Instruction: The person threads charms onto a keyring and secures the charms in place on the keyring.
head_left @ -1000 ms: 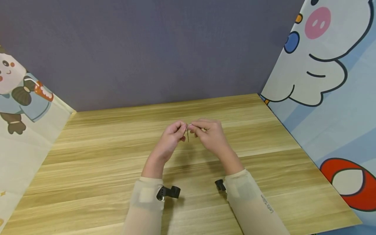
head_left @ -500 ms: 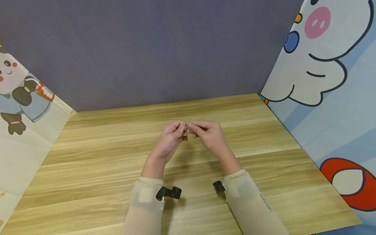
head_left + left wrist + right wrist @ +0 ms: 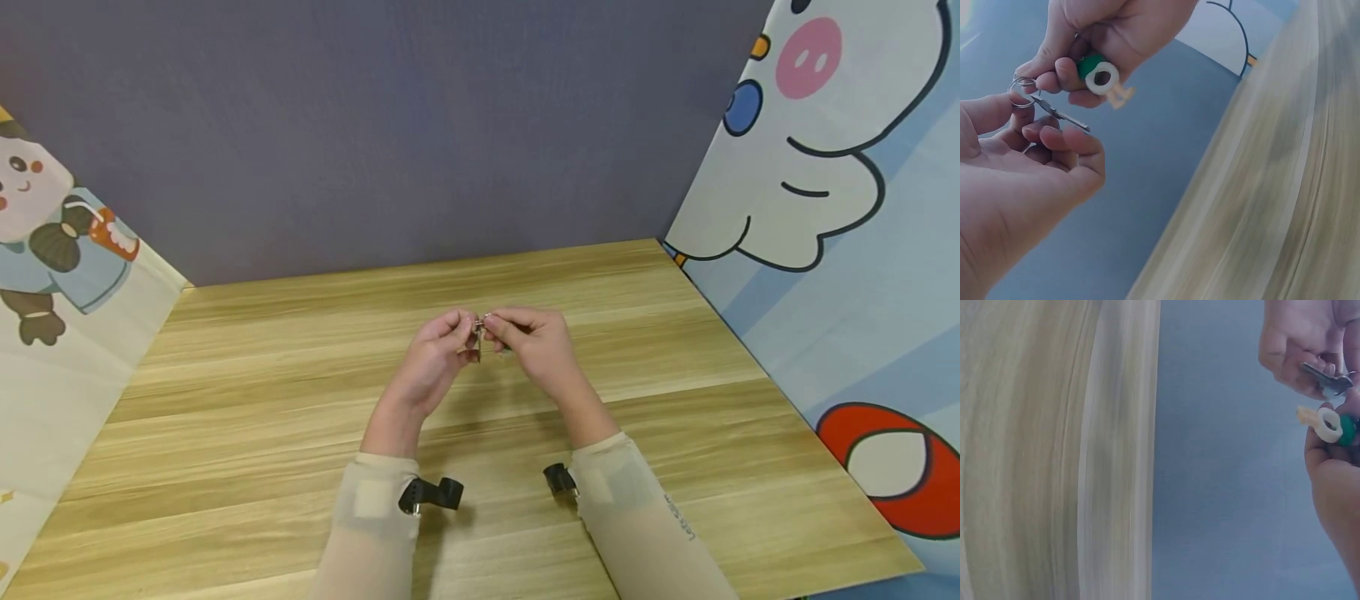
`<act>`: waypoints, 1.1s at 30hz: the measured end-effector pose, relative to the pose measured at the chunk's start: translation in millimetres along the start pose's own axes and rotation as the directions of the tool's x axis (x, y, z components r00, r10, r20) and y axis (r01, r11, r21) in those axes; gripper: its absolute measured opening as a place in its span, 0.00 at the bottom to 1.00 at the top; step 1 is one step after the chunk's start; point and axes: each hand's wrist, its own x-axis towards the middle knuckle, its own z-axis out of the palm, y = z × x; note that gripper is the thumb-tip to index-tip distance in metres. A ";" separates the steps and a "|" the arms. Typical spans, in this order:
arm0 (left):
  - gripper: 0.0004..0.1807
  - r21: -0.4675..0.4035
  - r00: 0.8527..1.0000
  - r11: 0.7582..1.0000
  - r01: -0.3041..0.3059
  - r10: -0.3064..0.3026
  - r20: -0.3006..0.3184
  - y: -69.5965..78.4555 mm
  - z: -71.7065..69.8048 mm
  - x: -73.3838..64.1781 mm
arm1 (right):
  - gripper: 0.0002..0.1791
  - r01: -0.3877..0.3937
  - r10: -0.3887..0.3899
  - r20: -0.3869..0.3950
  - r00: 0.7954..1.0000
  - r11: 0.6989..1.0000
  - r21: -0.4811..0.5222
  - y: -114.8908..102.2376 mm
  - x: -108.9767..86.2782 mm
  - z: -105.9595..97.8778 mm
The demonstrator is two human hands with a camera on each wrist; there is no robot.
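Observation:
Both hands meet above the table in the head view. My left hand (image 3: 429, 367) pinches a metal key ring (image 3: 1021, 84) between thumb and forefinger. A silver key (image 3: 1063, 117) hangs from the ring across the curled fingers of that hand. Opposite it, my right hand (image 3: 542, 350) pinches the ring's other side with its fingertips. A keychain charm (image 3: 1089, 65), green and white with pale orange legs, sits against the right hand's curled fingers. In the right wrist view the key (image 3: 1324, 379) lies near the charm (image 3: 1347, 431), apart from it. Fingers partly hide the ring.
The wood-grain table (image 3: 262, 400) spreads under both hands. A dark grey panel (image 3: 390, 133) rises behind it, with cartoon-printed walls (image 3: 825, 208) at both sides. Black wrist straps with cameras (image 3: 442, 492) stick out from the sleeves.
The hands stay almost in place, with only small finger movements at the ring. The key's angle shifts slightly, and a bit of the charm shows below the right hand now.

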 end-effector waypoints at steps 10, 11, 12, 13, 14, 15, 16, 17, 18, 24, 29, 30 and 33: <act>0.13 0.162 1.000 0.987 0.013 -0.008 -0.030 4.0 0.0 1.6 | 0.08 0.106 -0.110 -0.012 0.994 0.980 -0.170 -8.8 -2.1 -0.7; 0.13 0.181 0.999 0.983 0.014 -0.009 -0.033 4.5 -0.1 1.5 | 0.08 0.132 -0.136 -0.008 0.991 0.971 -0.201 -9.4 -1.8 -0.4; 0.13 0.200 0.999 0.980 0.016 -0.010 -0.034 5.1 -0.1 1.4 | 0.08 0.156 -0.161 -0.004 0.987 0.959 -0.236 -10.0 -1.6 -0.3; 0.13 0.215 0.999 0.976 0.017 -0.010 -0.036 5.7 -0.1 1.2 | 0.08 0.181 -0.187 0.001 0.982 0.946 -0.269 -11.1 -1.6 -0.1; 0.13 0.231 0.999 0.973 0.021 -0.013 -0.037 6.4 -0.1 0.9 | 0.07 0.207 -0.214 0.008 0.977 0.929 -0.306 -11.7 -1.4 -0.1; 0.13 0.249 0.999 0.968 0.022 -0.013 -0.037 7.1 -0.1 0.5 | 0.07 0.229 -0.238 0.016 0.971 0.912 -0.341 -12.3 -1.3 -0.3; 0.14 0.265 0.999 0.964 0.022 -0.013 -0.036 7.7 -0.1 0.2 | 0.07 0.251 -0.261 0.024 0.965 0.894 -0.371 -12.8 -1.2 -0.4; 0.14 0.279 0.999 0.960 0.023 -0.013 -0.034 8.3 -0.1 -0.1 | 0.07 0.271 -0.281 0.033 0.959 0.878 -0.395 -13.4 -1.2 -0.7; 0.15 0.291 0.999 0.956 0.023 -0.014 -0.035 8.9 0.1 -0.4 | 0.06 0.291 -0.302 0.042 0.952 0.861 -0.416 -13.9 -1.2 -0.9; 0.14 0.343 1.000 0.939 0.008 -0.001 -0.019 10.1 0.0 -1.2 | 0.06 0.373 -0.379 0.091 0.921 0.791 -0.484 -15.6 -1.4 -2.6; 0.14 0.310 1.000 0.950 -0.028 0.026 0.011 10.1 0.2 -1.6 | 0.06 0.327 -0.329 0.077 0.941 0.830 -0.451 -17.0 -2.3 -1.8; 0.13 0.292 0.999 0.956 -0.037 0.034 0.015 10.3 0.7 -1.8 | 0.06 0.308 -0.309 0.070 0.949 0.850 -0.426 -17.5 -2.5 -1.5; 0.13 0.228 0.998 0.972 -0.061 0.058 0.020 10.8 2.5 -1.8 | 0.07 0.246 -0.246 0.045 0.968 0.906 -0.345 -18.5 -3.1 -0.7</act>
